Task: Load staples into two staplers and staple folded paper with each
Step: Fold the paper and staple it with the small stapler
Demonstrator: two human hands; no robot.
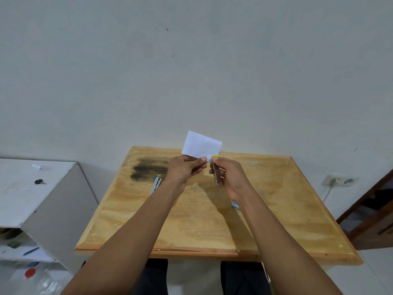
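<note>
My left hand [184,169] pinches the lower edge of a folded white paper [201,145], held up above the wooden table [276,209]. My right hand [228,173] grips a small stapler [216,173] with a yellow tip and a metal underside, its nose at the paper's lower right corner. A second stapler [157,183], green and white, lies on the table left of my left wrist, partly hidden by my forearm. A small blue and white staple box [236,205] lies on the table beside my right forearm.
A white cabinet [53,205] stands left of the table, with a small dark object [39,181] on top. A dark stain [148,169] marks the table's far left. A wall socket with a plugged cable [338,180] is at the right.
</note>
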